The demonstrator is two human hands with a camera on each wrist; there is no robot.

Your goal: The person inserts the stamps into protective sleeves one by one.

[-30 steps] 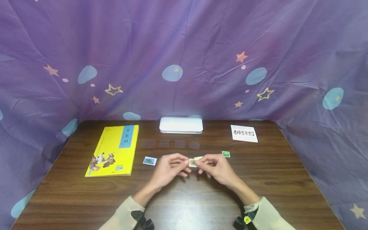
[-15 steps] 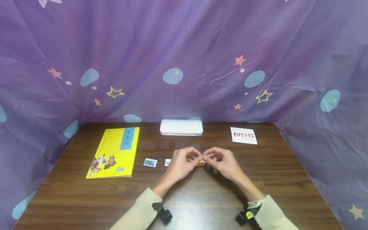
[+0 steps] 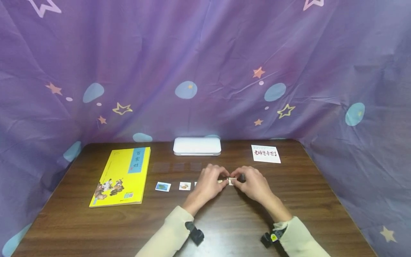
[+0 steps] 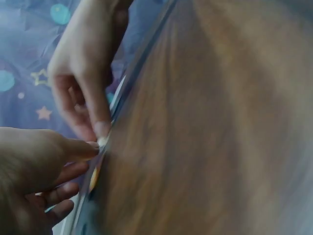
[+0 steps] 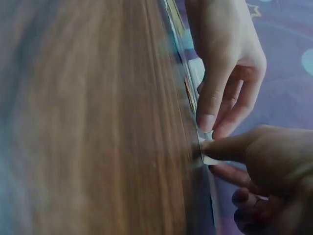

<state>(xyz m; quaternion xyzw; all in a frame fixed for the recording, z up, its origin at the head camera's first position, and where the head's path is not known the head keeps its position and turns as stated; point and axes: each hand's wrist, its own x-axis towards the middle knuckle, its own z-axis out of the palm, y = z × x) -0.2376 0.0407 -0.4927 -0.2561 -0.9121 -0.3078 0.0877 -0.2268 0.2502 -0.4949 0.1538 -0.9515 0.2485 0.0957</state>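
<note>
In the head view, my left hand (image 3: pixel 208 184) and right hand (image 3: pixel 253 184) meet just above the table, right of its middle. Between their fingertips is a small pale stamp (image 3: pixel 232 181). My right thumb and finger pinch the stamp (image 5: pixel 209 160) in the right wrist view, and my left fingertips pinch its near edge. Left of the hands lie a blue-and-green stamp (image 3: pixel 163 186) and a white-bordered stamp (image 3: pixel 184 186). A third stamp (image 3: pixel 196 184) is mostly covered by my left hand. Something orange (image 4: pixel 94 178) shows below the fingers in the left wrist view.
A yellow book (image 3: pixel 122 178) lies at the left. At the back stands a white case (image 3: pixel 197 146), with faint clear squares (image 3: pixel 178 167) before it. A white card with red writing (image 3: pixel 266 154) lies back right. A purple curtain (image 3: pixel 205 64) closes off the table's far side.
Both hands have shifted right with the pale stamp, uncovering stamps to their left. The green stamp seen at the right earlier is now hidden behind my right hand. The head view has tilted slightly.
</note>
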